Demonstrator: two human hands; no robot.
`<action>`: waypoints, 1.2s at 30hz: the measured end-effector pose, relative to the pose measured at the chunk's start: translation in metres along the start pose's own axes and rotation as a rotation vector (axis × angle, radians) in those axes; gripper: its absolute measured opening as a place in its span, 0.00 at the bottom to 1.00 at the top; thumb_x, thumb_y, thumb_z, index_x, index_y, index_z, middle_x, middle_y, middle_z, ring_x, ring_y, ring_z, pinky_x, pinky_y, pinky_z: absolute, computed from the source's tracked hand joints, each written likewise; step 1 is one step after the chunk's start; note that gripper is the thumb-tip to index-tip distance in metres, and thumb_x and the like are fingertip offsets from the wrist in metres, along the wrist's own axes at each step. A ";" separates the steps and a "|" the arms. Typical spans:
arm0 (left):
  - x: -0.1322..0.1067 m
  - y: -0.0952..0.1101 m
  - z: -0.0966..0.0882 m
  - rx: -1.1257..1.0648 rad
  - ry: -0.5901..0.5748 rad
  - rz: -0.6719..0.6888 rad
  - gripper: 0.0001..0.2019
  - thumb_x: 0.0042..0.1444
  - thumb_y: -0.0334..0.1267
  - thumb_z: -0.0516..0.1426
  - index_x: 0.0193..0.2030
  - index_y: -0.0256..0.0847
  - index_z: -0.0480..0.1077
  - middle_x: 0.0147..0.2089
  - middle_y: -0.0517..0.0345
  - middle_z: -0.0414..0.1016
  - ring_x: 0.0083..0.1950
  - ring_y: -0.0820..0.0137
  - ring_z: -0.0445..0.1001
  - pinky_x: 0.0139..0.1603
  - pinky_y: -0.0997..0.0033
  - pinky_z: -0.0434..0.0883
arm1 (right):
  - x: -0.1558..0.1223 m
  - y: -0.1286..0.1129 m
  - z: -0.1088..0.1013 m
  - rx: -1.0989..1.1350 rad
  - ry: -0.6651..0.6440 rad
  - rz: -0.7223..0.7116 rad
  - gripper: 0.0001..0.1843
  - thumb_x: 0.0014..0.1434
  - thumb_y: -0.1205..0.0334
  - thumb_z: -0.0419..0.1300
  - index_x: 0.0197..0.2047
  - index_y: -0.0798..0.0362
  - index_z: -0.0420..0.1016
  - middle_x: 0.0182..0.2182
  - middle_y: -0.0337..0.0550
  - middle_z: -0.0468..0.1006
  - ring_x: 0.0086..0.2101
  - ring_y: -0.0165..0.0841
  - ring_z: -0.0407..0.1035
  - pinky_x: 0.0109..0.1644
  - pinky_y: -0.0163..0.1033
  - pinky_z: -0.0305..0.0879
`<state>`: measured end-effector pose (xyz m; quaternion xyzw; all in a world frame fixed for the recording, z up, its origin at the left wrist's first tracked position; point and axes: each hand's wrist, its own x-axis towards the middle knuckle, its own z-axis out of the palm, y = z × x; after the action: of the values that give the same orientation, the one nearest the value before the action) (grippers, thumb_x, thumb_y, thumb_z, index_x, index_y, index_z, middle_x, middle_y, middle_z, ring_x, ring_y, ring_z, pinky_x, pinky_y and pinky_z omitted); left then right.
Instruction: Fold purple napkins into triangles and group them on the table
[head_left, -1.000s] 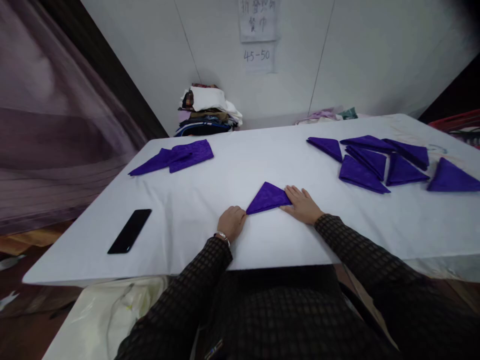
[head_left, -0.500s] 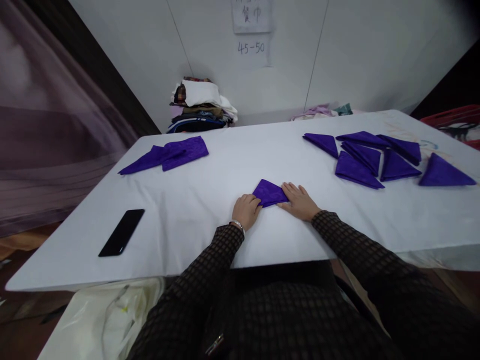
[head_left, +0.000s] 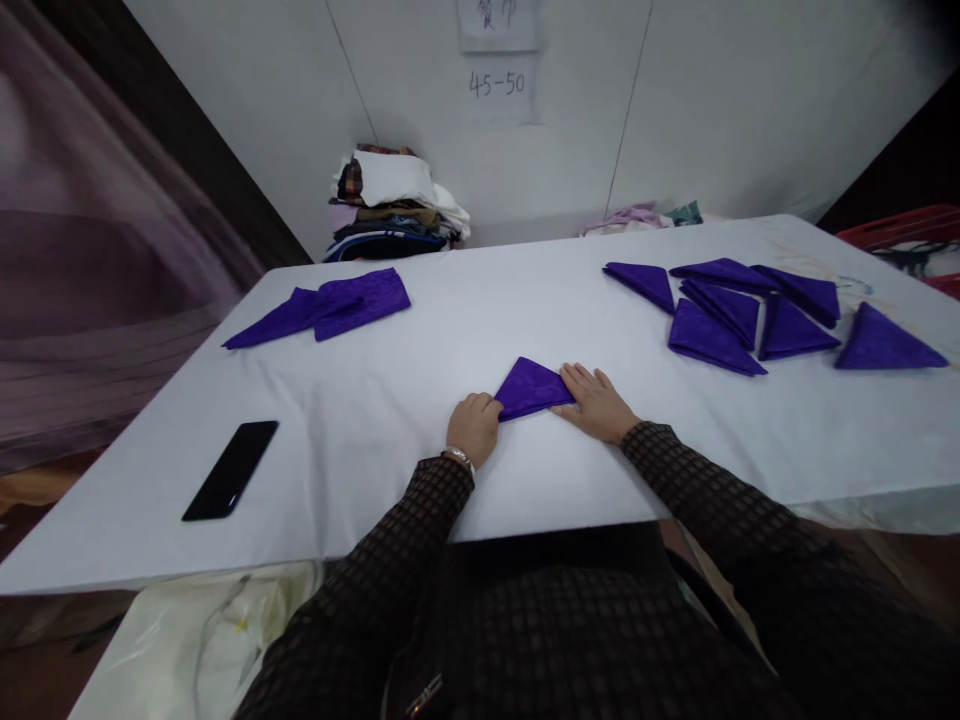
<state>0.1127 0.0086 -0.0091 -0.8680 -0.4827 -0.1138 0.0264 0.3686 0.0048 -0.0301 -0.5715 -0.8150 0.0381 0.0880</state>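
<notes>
A purple cloth napkin point(head_left: 529, 388), folded into a triangle, lies on the white-covered table point(head_left: 420, 400) in front of me. Its left corner is pinched between the thumb and fingers of my left hand point(head_left: 475, 428), which wears a silver bracelet. My right hand point(head_left: 596, 402) rests flat on the right corner with its fingers stretched out, covering that end. At the far right lie several purple napkins point(head_left: 716, 338) folded into triangles, some overlapping. Two more purple cloths point(head_left: 364, 303) lie at the far left, one partly over the other.
A black phone point(head_left: 231, 470) lies near the left front of the table. Against the wall stands a stack of folded clothes point(head_left: 397, 205), with pink and green cloth point(head_left: 634, 218) further right. White plastic bags point(head_left: 217, 630) sit below the front edge.
My left hand has shifted left to the napkin's left corner, uncovering more of its lower edge. My right hand stays on the right corner. The view has tilted slightly.
</notes>
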 end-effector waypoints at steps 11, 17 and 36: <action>-0.024 -0.020 0.002 -0.053 0.054 0.095 0.12 0.58 0.28 0.51 0.43 0.39 0.75 0.41 0.51 0.75 0.42 0.65 0.69 0.44 0.64 0.69 | 0.001 0.000 -0.001 0.009 -0.011 0.011 0.43 0.62 0.36 0.39 0.69 0.58 0.46 0.66 0.53 0.51 0.65 0.44 0.43 0.65 0.56 0.42; -0.018 -0.013 -0.013 -0.174 0.175 -0.045 0.08 0.57 0.36 0.54 0.35 0.40 0.75 0.39 0.53 0.75 0.43 0.65 0.71 0.45 0.63 0.68 | 0.001 0.000 0.001 0.019 -0.008 0.011 0.43 0.62 0.36 0.39 0.69 0.57 0.45 0.67 0.53 0.50 0.65 0.44 0.43 0.65 0.56 0.41; 0.053 0.026 0.026 -0.020 -0.181 0.047 0.35 0.61 0.57 0.41 0.68 0.33 0.51 0.71 0.44 0.47 0.71 0.56 0.43 0.67 0.47 0.47 | 0.009 -0.010 -0.024 0.216 -0.129 0.080 0.46 0.60 0.36 0.46 0.69 0.62 0.45 0.67 0.59 0.46 0.66 0.46 0.38 0.66 0.57 0.35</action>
<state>0.1662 0.0426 -0.0213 -0.8860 -0.4614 -0.0391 -0.0234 0.3608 0.0087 -0.0042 -0.5871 -0.7866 0.1659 0.0949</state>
